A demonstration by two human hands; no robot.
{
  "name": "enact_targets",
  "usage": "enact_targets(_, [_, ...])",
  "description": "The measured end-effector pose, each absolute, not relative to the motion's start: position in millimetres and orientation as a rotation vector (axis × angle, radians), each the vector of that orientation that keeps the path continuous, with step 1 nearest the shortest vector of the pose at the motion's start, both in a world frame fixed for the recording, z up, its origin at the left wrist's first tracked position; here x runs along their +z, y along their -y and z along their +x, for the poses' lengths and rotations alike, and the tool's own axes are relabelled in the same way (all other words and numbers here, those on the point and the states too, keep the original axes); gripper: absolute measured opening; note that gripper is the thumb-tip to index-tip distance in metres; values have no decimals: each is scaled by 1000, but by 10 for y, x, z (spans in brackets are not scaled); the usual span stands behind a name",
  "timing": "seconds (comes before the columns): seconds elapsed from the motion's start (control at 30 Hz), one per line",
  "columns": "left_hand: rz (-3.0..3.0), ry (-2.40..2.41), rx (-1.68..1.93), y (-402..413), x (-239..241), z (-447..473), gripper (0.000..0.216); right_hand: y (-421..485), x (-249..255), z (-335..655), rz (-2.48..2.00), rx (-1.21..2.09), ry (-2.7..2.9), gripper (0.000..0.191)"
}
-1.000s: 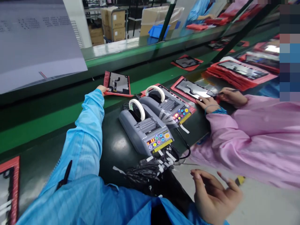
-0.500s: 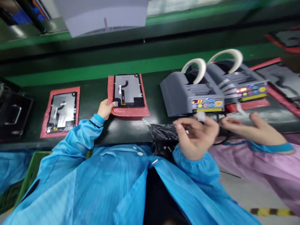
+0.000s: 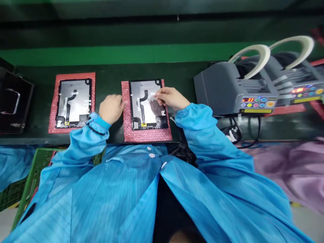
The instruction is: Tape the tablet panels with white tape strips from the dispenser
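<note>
A flat panel with a black flex cable [image 3: 148, 104] lies on a red bubble-wrap sheet [image 3: 146, 135] right in front of me. My left hand [image 3: 110, 108] rests at the sheet's left edge, its fingers curled and partly blurred. My right hand [image 3: 170, 98] is over the panel's upper right part, fingers pinched on a small pale strip of tape. A second panel on its own red sheet [image 3: 73, 101] lies to the left.
Two grey tape dispensers [image 3: 235, 89] with white tape rolls stand at the right, cables hanging below them. A black case [image 3: 14, 101] sits at the far left. A green crate [image 3: 32, 179] is below the bench. A pink sleeve [image 3: 291, 168] of another person shows at the right.
My right hand went from the dispenser's outlet over to the panel. The panel on its red sheet now lies closer in front of me. The other person's hand is gone from view.
</note>
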State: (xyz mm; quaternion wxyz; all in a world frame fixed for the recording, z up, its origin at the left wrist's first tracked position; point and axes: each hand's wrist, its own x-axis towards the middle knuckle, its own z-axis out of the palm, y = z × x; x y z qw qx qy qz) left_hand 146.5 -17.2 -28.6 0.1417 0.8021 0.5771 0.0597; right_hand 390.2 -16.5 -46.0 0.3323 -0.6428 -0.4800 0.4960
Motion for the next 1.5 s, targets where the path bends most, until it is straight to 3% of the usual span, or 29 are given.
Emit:
enact_targets(0.2, [2634,-1109,110,-435,-421,1905,29,-138,-488,3714,-1832,1217,1395,29])
enact_targets(0.53, [2681,-976,373,-552,-892,1865,32,-250,-477,3634,-2159,1075,1633,23])
enact_targets(0.7, [2767,-975,325,-450,-927,1927,35,-245,-437,3644,-2248,1001,1764,15])
enact_targets(1.0, [2838,-998,250,-371,-852,1944,55,-404,-455,3667,-2263,1010,1907,24])
enact_targets(1.1, [2810,-1025,171,-350,-799,1956,57,-428,-573,3777,-2220,751,1884,21])
enact_targets(1.33, [2838,-996,200,-335,-815,1939,59,-131,-884,3773,-2186,210,1844,52])
enact_targets(1.5, [2833,-1015,258,-354,-854,1929,58,-23,-949,3907,-2143,92,1653,45])
